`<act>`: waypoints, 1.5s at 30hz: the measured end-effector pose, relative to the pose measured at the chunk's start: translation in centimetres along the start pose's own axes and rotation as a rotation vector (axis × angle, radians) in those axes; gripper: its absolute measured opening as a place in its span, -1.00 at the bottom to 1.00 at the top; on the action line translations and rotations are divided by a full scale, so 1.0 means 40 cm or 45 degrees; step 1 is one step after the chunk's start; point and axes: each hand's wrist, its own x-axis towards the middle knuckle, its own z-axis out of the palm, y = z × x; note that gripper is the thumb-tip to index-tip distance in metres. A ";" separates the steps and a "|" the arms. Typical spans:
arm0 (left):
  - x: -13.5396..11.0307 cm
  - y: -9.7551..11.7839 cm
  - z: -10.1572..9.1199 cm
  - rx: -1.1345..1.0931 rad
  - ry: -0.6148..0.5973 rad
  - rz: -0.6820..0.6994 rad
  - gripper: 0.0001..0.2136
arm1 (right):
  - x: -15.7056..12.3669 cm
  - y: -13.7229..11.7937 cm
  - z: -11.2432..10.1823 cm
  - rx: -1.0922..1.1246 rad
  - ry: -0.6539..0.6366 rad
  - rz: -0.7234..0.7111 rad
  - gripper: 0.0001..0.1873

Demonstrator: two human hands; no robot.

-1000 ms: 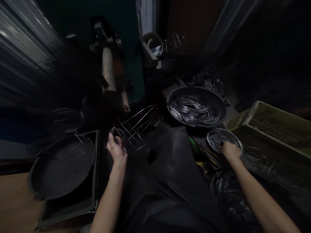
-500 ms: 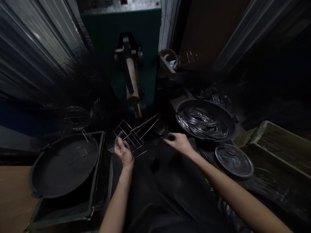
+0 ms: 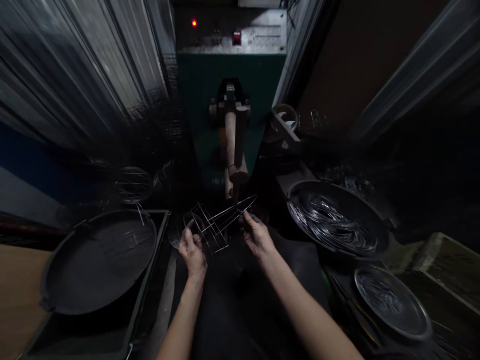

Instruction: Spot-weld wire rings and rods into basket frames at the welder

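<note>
A small wire rack (image 3: 214,231), made of thin crossed metal rods with long wires running to a point on the right, is held up in front of my lap. My left hand (image 3: 193,252) is closed around its left end, thumb on top. My right hand (image 3: 258,236) is pinched at the long wires on the right side, with its other fingers curled beneath. Just beyond the rack stands a welding machine (image 3: 232,75) with a green body, its thick electrode arms (image 3: 237,145) pointing down toward me.
At left, a large dark round pan (image 3: 97,270) rests on a crate (image 3: 129,325). On the right stand a pan (image 3: 296,187) of bent wires (image 3: 333,225), a metal dish (image 3: 416,320) with short wire pieces and a yellowish crate (image 3: 450,270). A red light (image 3: 194,23) glows on the machine.
My right hand has come left and up to the rack's long wires. My left hand keeps its hold. The view has tilted up, bringing the machine's panel and red light into sight.
</note>
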 end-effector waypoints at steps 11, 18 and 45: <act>0.018 0.024 -0.025 -0.010 0.092 -0.033 -0.62 | -0.070 -0.079 -0.449 -2.170 0.047 -0.926 -0.75; -0.001 0.033 -0.011 0.038 0.058 -0.044 -0.61 | -0.048 -0.086 -0.353 -1.641 0.025 -0.641 -0.73; 0.042 0.043 -0.004 0.111 -0.026 -0.057 -0.51 | -0.018 -0.056 0.035 -0.071 0.005 0.118 -0.70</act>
